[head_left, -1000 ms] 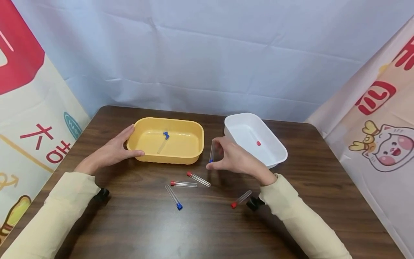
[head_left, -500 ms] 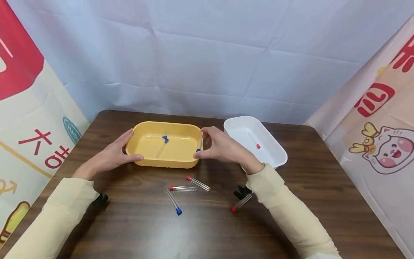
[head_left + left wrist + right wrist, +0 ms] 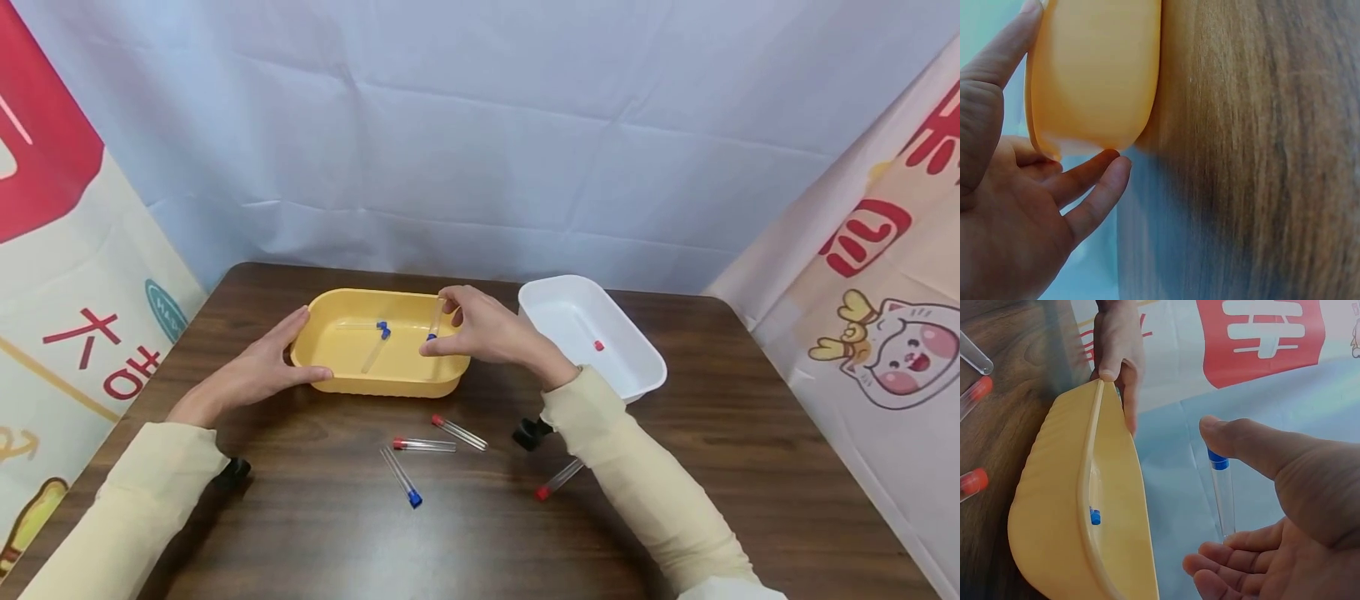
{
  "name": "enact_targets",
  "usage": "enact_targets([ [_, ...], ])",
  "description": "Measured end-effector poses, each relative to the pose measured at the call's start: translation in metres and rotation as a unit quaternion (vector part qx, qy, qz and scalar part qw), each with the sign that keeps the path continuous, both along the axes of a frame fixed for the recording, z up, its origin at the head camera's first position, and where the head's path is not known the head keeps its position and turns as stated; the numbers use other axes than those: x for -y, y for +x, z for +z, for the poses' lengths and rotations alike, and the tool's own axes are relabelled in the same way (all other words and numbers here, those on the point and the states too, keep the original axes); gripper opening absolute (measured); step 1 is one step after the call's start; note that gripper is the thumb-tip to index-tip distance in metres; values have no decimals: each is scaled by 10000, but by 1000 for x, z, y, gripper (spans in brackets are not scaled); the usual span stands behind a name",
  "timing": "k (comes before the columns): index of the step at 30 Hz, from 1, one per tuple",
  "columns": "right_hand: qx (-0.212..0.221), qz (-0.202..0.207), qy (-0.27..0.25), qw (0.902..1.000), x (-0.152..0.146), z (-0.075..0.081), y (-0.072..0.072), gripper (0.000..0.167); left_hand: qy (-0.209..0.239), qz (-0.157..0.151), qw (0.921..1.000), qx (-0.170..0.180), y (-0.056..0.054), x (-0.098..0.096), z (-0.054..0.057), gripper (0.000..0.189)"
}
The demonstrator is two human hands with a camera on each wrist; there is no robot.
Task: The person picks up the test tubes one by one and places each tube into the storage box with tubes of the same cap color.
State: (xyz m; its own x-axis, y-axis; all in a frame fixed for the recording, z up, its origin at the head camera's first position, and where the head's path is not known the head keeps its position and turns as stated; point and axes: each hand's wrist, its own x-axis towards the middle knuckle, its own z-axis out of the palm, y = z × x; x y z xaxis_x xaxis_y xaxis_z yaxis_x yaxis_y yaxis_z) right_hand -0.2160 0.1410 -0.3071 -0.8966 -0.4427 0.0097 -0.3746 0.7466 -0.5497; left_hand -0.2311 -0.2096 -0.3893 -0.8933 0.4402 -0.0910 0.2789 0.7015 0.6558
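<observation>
My right hand [image 3: 491, 329] is over the right end of a yellow basin [image 3: 382, 386]. Between its thumb and fingers it pinches a clear test tube [image 3: 1224, 494], the blue cap under the thumb and the rounded end against the fingers. My left hand [image 3: 251, 371] holds the basin's left end, with its thumb on the near side and its fingers around the far side; the left wrist view shows fingertips touching the yellow wall [image 3: 1094, 75]. Inside the basin lie two blue-capped tubes [image 3: 372, 353], their caps meeting.
Right of the basin stands a white basin [image 3: 637, 346] holding a red-capped tube [image 3: 598, 345]. On the brown table [image 3: 315, 517] in front lie a blue-capped tube [image 3: 400, 475] and red-capped tubes [image 3: 427, 445], one [image 3: 558, 481] partly hidden by the right sleeve.
My right hand has moved left with the blue-capped test tube, from beside the white basin to over the yellow one. My left hand has stayed on the yellow basin.
</observation>
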Motion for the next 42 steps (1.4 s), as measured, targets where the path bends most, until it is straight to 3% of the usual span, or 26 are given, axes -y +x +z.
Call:
enact_targets([
  [13,210,104,73,9997,15,-15,-7,79,61,-63,9999,-79,2,-1,-3,117],
  [22,507,139,17,9986,24,-28,-16,95,106,-54,9999,-106,3,0,-7,117],
  [33,379,477,86,9981,38,-39,-28,84,130,-29,9998,-128,2,0,-6,117],
  [42,474,371,136,9981,38,-42,-34,96,176,-38,9997,-144,-1,-2,-5,116],
])
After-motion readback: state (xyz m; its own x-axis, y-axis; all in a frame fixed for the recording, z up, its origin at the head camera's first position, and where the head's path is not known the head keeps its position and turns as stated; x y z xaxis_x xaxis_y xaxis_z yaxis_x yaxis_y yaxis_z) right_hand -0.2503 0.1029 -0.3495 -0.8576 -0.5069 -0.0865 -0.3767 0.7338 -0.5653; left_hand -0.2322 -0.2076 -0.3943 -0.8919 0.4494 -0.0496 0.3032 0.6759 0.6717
